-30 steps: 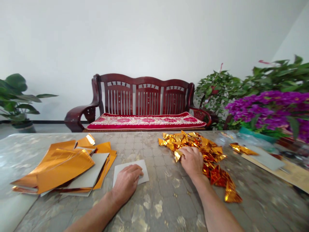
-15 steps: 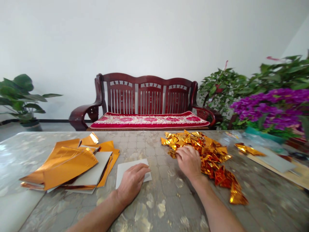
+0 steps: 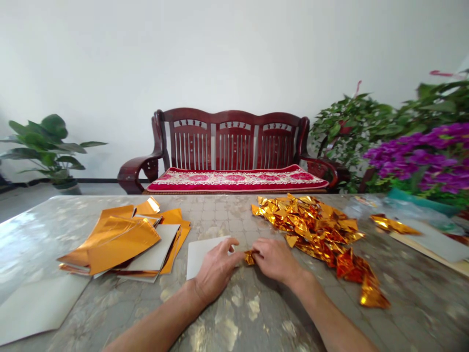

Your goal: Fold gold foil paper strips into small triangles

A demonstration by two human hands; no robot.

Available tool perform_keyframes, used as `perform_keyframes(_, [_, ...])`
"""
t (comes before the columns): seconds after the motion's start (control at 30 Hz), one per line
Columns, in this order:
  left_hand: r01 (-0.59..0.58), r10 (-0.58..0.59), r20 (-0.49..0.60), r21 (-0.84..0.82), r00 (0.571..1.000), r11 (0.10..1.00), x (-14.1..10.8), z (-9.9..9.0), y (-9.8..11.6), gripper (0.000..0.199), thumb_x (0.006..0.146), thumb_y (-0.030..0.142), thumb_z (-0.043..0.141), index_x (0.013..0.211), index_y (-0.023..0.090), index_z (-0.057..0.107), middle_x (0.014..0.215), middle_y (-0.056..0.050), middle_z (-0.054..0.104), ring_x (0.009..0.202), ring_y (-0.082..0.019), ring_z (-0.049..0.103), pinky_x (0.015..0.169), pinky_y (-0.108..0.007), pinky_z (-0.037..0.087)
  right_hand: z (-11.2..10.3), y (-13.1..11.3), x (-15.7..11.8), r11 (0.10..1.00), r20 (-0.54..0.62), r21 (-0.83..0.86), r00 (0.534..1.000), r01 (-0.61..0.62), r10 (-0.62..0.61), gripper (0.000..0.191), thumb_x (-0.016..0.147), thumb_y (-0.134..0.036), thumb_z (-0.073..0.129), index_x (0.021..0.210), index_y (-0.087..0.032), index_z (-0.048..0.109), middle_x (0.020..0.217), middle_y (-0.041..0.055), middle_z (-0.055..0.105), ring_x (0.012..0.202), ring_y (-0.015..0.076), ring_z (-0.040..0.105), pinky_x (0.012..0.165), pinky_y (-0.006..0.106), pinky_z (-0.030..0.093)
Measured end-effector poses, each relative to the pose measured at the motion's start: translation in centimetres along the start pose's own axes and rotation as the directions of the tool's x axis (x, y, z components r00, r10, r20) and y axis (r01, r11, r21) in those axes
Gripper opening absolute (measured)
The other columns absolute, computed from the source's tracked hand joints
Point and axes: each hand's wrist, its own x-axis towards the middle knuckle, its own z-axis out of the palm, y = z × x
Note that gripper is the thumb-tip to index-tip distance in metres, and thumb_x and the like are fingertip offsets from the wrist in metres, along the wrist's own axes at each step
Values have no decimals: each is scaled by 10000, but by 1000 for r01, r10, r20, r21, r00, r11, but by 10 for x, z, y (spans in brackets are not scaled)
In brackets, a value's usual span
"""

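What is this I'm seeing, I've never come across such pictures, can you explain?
There's no machine: a camera worn on a person's head looks forward and down at that person's bare hands. The right hand pinches a small gold foil piece; the left hand, partly covering a white sheet, reaches close to that piece, perhaps touching it. On the table lie a pile of foil sheets at left and a heap of foil pieces at right.

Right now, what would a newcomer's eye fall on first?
Probably the glittering gold pile, right of centre on the table. Just left of it, the right hand holds a small gold piece. The purple flowers at the far right and the dark red bench beyond the table stand out too.
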Motion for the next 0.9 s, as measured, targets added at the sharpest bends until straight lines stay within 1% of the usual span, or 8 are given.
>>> perform_keyframes(0.17, [23,-21,41,-49,999,999,1,0,-3,414,851,11,469,1114,270,657,1152,-59,584,938,-162,625,816,-262,525,0,-3,1,988,20,151,1000,-12,9,166,837,-180,582,720,-242,682,727,0,690,686,156,626,584,259,331])
perform_keyframes(0.23, [36,-34,27,-88,999,995,2,0,-4,344,897,50,461,1082,251,670,1074,-52,614,924,-159,627,809,-246,518,-3,-2,1,971,16,239,1000,-2,-1,141,869,-214,574,802,-248,694,791,-7,705,716,150,634,616,251,364])
perform_keyframes(0.3, [49,-49,4,-125,999,991,2,0,-5,298,930,88,456,1057,239,679,1014,-45,634,913,-157,629,810,-238,511,-7,1,1,949,-15,315,1000,20,-16,118,894,-245,568,936,-250,678,898,-9,715,767,145,643,678,248,402])
perform_keyframes(0.37, [67,-71,-18,-147,997,987,3,0,-6,278,939,102,463,1038,233,687,1002,-46,645,904,-157,632,808,-237,508,-12,4,0,937,-50,345,998,50,-35,133,882,-241,586,1003,-241,644,945,-7,705,811,146,642,741,254,421])
perform_keyframes(0.5, [94,-106,-53,-197,993,976,4,1,-11,256,926,93,499,1014,228,698,1009,-49,662,905,-159,641,812,-236,508,-17,10,-2,941,-57,310,991,133,-121,173,807,-185,646,975,-227,636,961,3,679,857,156,627,785,257,438])
perform_keyframes(0.63, [80,-105,-81,-261,991,962,2,6,-16,250,920,80,510,1004,219,700,998,-48,681,902,-156,652,817,-235,512,-10,13,-2,945,-33,255,979,205,-203,195,792,-151,662,968,-235,666,994,7,681,921,166,633,820,251,446])
perform_keyframes(0.73, [64,-99,-100,-303,990,951,1,8,-18,249,927,85,505,1009,218,698,1001,-45,692,908,-151,660,821,-232,515,0,15,-1,950,-51,190,969,246,-241,171,840,-162,649,980,-250,693,945,1,697,858,160,645,774,247,446])
perform_keyframes(0.9, [69,-111,-110,-330,988,941,1,10,-20,222,945,132,514,1004,216,710,997,-50,710,910,-151,677,826,-232,527,16,18,0,945,-149,131,948,301,-282,148,891,-152,620,958,-239,718,857,6,716,781,167,659,712,253,445])
